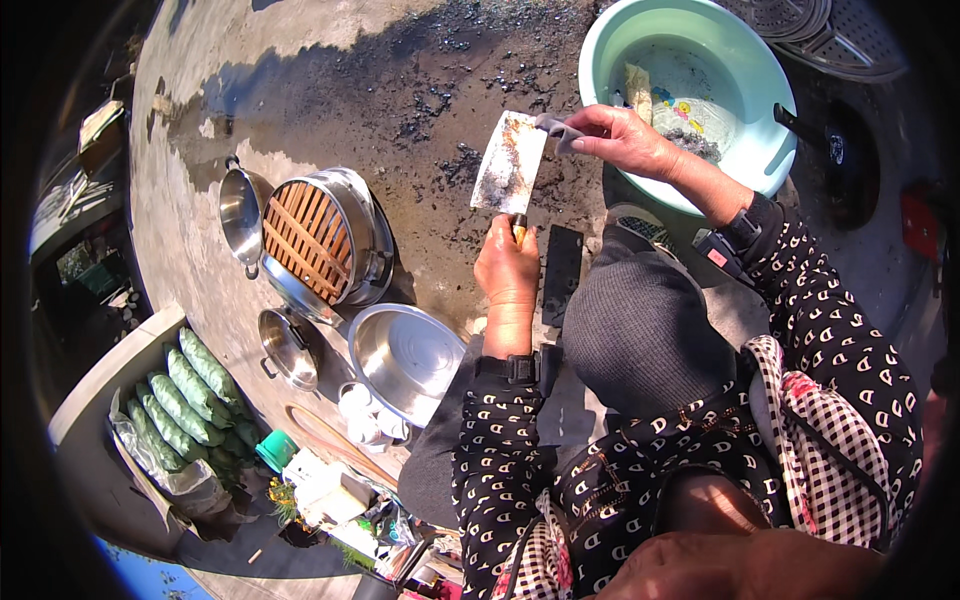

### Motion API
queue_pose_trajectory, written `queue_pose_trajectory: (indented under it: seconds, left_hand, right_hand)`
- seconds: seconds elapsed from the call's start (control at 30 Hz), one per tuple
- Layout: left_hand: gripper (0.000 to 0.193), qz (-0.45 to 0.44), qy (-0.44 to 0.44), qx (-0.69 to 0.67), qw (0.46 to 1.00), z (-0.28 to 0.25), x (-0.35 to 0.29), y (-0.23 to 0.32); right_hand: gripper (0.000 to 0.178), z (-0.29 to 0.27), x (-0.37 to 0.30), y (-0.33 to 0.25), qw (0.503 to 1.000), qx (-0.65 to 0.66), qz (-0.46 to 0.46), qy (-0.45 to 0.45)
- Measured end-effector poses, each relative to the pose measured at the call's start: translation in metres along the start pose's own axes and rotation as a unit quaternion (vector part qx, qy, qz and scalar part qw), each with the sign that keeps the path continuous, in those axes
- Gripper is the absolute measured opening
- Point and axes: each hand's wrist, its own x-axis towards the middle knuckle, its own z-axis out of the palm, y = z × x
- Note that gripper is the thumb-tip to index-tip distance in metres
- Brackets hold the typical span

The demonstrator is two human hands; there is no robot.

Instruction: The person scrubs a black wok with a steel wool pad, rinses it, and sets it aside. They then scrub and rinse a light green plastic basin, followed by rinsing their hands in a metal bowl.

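Note:
My left hand [507,270] is wrapped around the wooden handle of a cleaver [506,168]. Its broad blade points away from me and carries brown and dark stains. My right hand [640,145] pinches a small grey folded piece [557,128], which looks like a rag, against the blade's far right corner. Beneath my right forearm stands a mint-green basin [592,70] with water inside. A tan strip [638,90] and a dark grey clump [692,146] lie in the basin. Beside my left wrist lies a dark flat rectangular block [563,268].
To the left stand a steel pot with a wooden slatted rack [308,240], steel pans [288,350] and a steel bowl [440,350]. A black wok-like pan [850,165] and perforated steamer trays [850,45] are at the right. Dark debris [430,105] covers wet ground ahead.

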Motion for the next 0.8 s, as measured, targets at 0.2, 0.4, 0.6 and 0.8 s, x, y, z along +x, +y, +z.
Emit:
queue_pose_trajectory:
  seconds: [0.2, 0.4, 0.6, 0.8]
  left_hand:
    - [0.027, 0.047, -0.004, 0.019, 0.999, -0.004, -0.005, 0.012]
    - [0.026, 0.084, 0.005, -0.013, 0.996, -0.014, -0.022, 0.004]
    - [0.026, 0.064, 0.069, -0.053, 0.994, -0.036, -0.035, -0.013]
    - [0.026, 0.021, 0.141, -0.179, 0.973, -0.051, -0.011, -0.039]
  right_hand:
    - [0.021, 0.089, 0.032, -0.018, 0.929, -0.29, -0.19, -0.126]
    - [0.017, 0.089, 0.063, 0.004, 0.859, -0.43, -0.269, -0.065]
    - [0.021, 0.039, 0.09, 0.019, 0.891, -0.439, -0.039, 0.105]
    - [0.028, 0.002, 0.062, 0.025, 0.974, 0.124, 0.103, 0.158]
